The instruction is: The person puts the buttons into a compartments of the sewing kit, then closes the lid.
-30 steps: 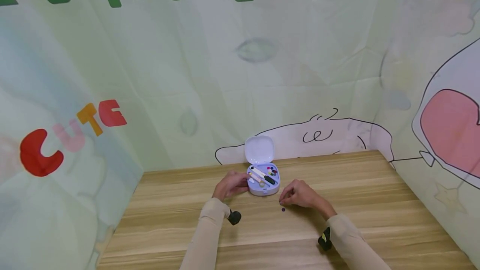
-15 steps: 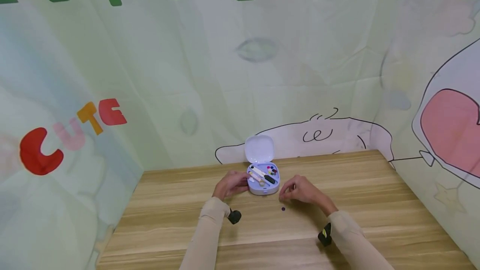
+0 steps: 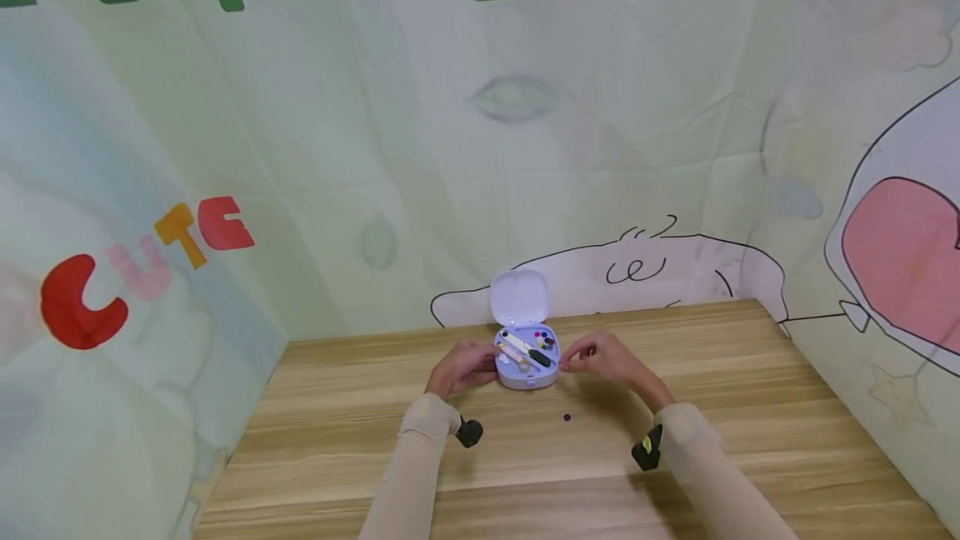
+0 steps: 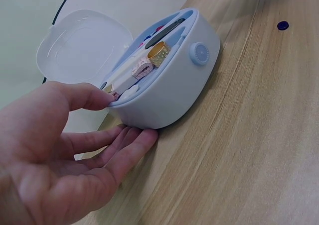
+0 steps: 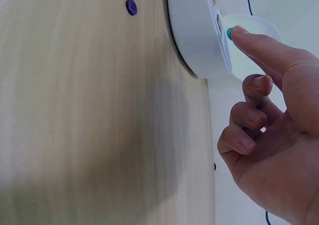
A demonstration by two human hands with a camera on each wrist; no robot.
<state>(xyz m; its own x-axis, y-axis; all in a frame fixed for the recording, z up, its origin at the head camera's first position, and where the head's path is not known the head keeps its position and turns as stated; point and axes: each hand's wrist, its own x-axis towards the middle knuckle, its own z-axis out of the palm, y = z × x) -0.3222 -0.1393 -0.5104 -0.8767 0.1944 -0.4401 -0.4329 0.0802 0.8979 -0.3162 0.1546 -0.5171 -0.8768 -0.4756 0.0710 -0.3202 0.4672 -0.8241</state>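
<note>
A small pale lilac sewing box (image 3: 527, 379) stands open on the wooden table (image 3: 360, 448), its lid (image 3: 519, 298) tipped back. My left hand (image 3: 459, 367) holds the box's left side, thumb on the rim and fingers along the base (image 4: 124, 140). In the left wrist view the box (image 4: 174, 85) shows a gold thimble (image 4: 159, 53), a rolled tape and dark-handled scissors. My right hand (image 3: 600, 359) hovers at the box's right rim, pinching a tiny teal button (image 5: 230, 33) at its fingertips. A purple button (image 3: 567, 417) lies loose on the table in front of the box.
Printed fabric walls close in the table at the back (image 3: 525, 148), the left and the right (image 3: 885, 273). The table's right edge runs along the right wall. Small black devices are strapped to both wrists (image 3: 469, 433).
My right hand has risen from the table near the purple button and moved up and left to the box's right rim. The left hand and the box have stayed put.
</note>
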